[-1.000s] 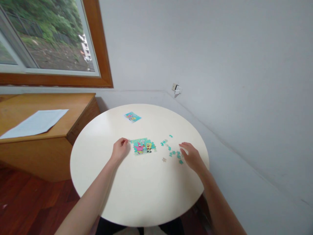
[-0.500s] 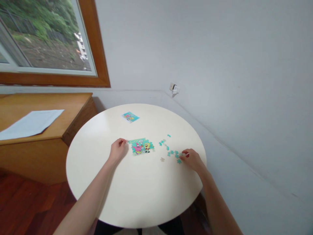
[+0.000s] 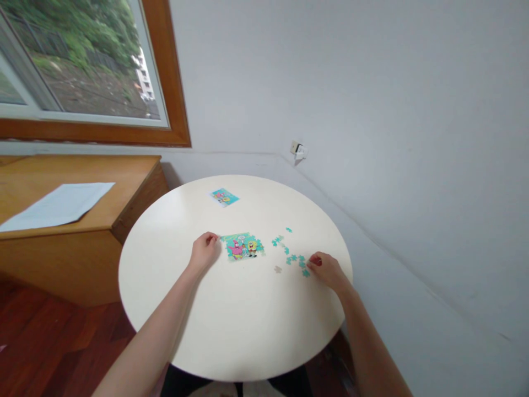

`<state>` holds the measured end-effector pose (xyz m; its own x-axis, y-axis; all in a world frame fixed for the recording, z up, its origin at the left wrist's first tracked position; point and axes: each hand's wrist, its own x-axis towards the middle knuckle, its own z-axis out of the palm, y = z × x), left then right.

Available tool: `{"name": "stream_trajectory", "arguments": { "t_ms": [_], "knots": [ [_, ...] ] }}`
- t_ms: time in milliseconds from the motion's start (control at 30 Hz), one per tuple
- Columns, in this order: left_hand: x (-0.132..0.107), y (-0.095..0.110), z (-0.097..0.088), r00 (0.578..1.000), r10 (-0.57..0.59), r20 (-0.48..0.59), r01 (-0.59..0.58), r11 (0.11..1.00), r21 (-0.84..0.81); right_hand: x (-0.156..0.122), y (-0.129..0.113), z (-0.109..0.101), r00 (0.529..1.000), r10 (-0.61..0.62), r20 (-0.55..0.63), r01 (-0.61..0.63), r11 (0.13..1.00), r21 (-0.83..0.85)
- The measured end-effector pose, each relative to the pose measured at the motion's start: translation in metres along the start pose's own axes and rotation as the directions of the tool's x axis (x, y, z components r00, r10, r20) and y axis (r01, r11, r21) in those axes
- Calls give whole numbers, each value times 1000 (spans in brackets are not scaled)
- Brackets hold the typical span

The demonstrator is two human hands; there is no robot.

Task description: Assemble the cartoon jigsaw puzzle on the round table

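A partly assembled jigsaw puzzle (image 3: pixel 243 246) with cartoon figures on teal lies flat in the middle of the round white table (image 3: pixel 235 325). At its upper left corner my left hand (image 3: pixel 205 251) is closed, thumb and index finger pinching a small teal puzzle piece that touches or nearly touches the corner. My right hand (image 3: pixel 326 269) is closed in a pinch at the right end of a scatter of loose teal puzzle pieces (image 3: pixel 293 258). A puzzle piece seems to be between its fingertips, mostly hidden. One pale piece (image 3: pixel 278 269) lies apart, nearer to me.
Toward the table's far side lies a small picture card (image 3: pixel 224 197) with the same cartoon image. A wooden cabinet (image 3: pixel 78 264) with a white sheet (image 3: pixel 61 207) stands at the left. The white wall (image 3: pixel 413 182) runs close along the right, with a socket and plug (image 3: pixel 298 150).
The view has turned slightly left, so everything sits a little further right. Both hands stay nearly in place, still pinching; the right fingers have shifted slightly at the loose pieces.
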<state>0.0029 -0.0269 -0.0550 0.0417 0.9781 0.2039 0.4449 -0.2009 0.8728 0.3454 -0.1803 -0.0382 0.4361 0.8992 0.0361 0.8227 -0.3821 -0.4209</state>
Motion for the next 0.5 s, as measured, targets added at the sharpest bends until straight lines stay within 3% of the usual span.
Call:
{"name": "stream_trajectory", "arguments": {
  "t_ms": [267, 500],
  "knots": [
    [1, -4, 1, 1000, 9, 6, -9, 1000, 4, -1, -2, -4, 997, 72, -28, -73, 996, -58],
    [2, -7, 2, 1000, 24, 19, -24, 999, 29, 0, 3, -2, 997, 76, -17, -76, 997, 33]
  ]
}}
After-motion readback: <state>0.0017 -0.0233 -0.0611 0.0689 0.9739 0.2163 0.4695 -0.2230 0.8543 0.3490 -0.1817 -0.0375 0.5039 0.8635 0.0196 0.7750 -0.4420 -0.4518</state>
